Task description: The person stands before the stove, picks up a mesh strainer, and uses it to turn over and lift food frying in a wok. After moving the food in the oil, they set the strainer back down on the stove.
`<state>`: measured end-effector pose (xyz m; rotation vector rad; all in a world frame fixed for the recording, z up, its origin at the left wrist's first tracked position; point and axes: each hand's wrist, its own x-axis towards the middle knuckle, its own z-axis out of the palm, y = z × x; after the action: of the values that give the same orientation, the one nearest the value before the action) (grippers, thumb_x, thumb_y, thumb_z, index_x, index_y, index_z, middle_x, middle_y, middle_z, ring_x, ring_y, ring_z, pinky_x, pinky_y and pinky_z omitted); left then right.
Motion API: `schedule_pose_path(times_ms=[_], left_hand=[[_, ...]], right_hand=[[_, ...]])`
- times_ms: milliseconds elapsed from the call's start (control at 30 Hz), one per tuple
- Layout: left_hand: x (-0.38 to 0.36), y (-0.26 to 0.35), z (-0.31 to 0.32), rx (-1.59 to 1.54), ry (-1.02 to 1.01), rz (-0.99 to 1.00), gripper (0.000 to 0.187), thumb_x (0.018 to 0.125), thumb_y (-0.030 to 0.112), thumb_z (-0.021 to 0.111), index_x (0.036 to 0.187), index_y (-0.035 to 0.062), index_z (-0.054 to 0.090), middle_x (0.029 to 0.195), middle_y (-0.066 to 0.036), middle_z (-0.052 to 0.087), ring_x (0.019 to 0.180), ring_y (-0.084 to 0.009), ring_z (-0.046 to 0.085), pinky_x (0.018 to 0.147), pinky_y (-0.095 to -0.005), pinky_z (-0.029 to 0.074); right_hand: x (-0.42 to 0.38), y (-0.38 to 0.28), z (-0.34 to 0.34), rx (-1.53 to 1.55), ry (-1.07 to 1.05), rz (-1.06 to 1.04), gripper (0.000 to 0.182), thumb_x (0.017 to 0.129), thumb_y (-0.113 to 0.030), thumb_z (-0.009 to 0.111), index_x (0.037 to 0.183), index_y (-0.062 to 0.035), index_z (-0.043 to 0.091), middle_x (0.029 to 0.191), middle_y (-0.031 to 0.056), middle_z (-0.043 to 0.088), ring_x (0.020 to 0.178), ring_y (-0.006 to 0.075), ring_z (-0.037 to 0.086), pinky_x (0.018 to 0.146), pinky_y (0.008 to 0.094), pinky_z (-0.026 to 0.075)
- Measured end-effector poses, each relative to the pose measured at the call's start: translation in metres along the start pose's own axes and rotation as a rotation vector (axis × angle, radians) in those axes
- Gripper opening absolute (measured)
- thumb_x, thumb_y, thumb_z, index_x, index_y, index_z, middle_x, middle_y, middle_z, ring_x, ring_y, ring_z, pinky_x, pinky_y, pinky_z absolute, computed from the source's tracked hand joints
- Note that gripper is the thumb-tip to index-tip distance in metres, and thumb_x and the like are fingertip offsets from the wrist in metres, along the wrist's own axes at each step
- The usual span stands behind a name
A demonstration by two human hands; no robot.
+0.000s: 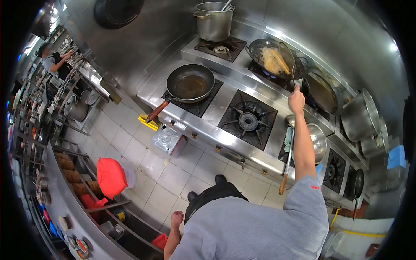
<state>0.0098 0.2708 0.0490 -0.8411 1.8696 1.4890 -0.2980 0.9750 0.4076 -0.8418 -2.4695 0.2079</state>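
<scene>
My right hand (297,101) is stretched forward, closed around the handle of a wire skimmer (286,54). The skimmer's round head is over the right side of a dark wok (255,45) on the back burner. Bubbling oil fills the wok, and golden food (274,60), partly in long pieces, is frying in it. Low by my left side hangs my left hand (177,218), its fingers curled in and nothing visible in them.
A frying pan (190,84) with brown oil sits front left, its wooden handle jutting over the edge. Around the stove are a tall pot (215,21), a bare burner (248,121), a ladle (287,164) and large pots (357,119). Another person (56,60) stands far left.
</scene>
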Motion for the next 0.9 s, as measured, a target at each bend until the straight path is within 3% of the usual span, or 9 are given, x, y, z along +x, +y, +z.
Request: schedule_pose_path(times_ms=[100,400,567,767,867,900], left_hand=[[-0.003,-0.004,0.000,0.012,0.007,0.003,0.015,0.071,-0.004,0.050,0.084,-0.0027,0.057,0.065,-0.008,0.058,0.051,-0.0139,0.053,0.042,-0.0264,0.040],[-0.010,0.000,0.009,0.068,0.040,0.016,0.016,0.070,-0.005,0.048,0.083,-0.0041,0.057,0.064,-0.009,0.058,0.050,-0.0145,0.053,0.041,-0.0260,0.041],[0.002,0.004,0.019,0.133,0.027,0.023,0.015,0.068,-0.004,0.048,0.080,-0.0044,0.057,0.064,-0.009,0.058,0.051,-0.0147,0.054,0.042,-0.0263,0.041],[0.002,0.015,0.039,0.152,0.076,0.091,0.014,0.069,-0.001,0.050,0.079,-0.0046,0.059,0.066,-0.010,0.060,0.060,-0.0166,0.058,0.056,-0.0284,0.047],[-0.004,0.006,0.054,0.215,0.136,0.129,0.017,0.069,0.003,0.051,0.082,-0.0027,0.060,0.071,-0.012,0.063,0.066,-0.0215,0.060,0.062,-0.0313,0.048],[-0.011,0.003,0.056,0.302,0.158,0.158,0.019,0.069,0.005,0.051,0.083,-0.0014,0.061,0.074,-0.013,0.064,0.070,-0.0246,0.061,0.065,-0.0328,0.049]], right_hand=[[-0.010,-0.005,-0.006,-0.019,0.032,0.033,0.027,0.070,-0.001,0.049,0.097,-0.0021,0.045,0.078,0.0247,0.059,0.080,0.0431,0.056,0.069,0.0509,0.043],[-0.008,0.011,-0.019,0.095,-0.002,0.087,0.022,0.080,-0.011,0.047,0.100,-0.0018,0.045,0.083,0.0261,0.059,0.083,0.0433,0.055,0.072,0.0501,0.042],[0.002,0.010,-0.023,0.052,-0.015,0.041,0.026,0.077,-0.009,0.050,0.101,-0.0016,0.044,0.082,0.0274,0.058,0.083,0.0432,0.056,0.072,0.0506,0.043],[0.025,0.008,0.011,-0.077,-0.020,-0.070,0.044,0.071,-0.007,0.050,0.113,-0.0063,0.040,0.085,0.0263,0.059,0.082,0.0428,0.057,0.068,0.0499,0.045],[0.022,-0.005,0.012,-0.040,-0.120,-0.021,0.053,0.072,-0.010,0.051,0.123,-0.0129,0.036,0.098,0.0239,0.058,0.088,0.0428,0.056,0.073,0.0501,0.045],[0.026,0.018,0.035,-0.050,-0.069,-0.143,0.054,0.073,-0.013,0.052,0.125,-0.0167,0.036,0.102,0.0215,0.057,0.090,0.0422,0.055,0.074,0.0492,0.045]])
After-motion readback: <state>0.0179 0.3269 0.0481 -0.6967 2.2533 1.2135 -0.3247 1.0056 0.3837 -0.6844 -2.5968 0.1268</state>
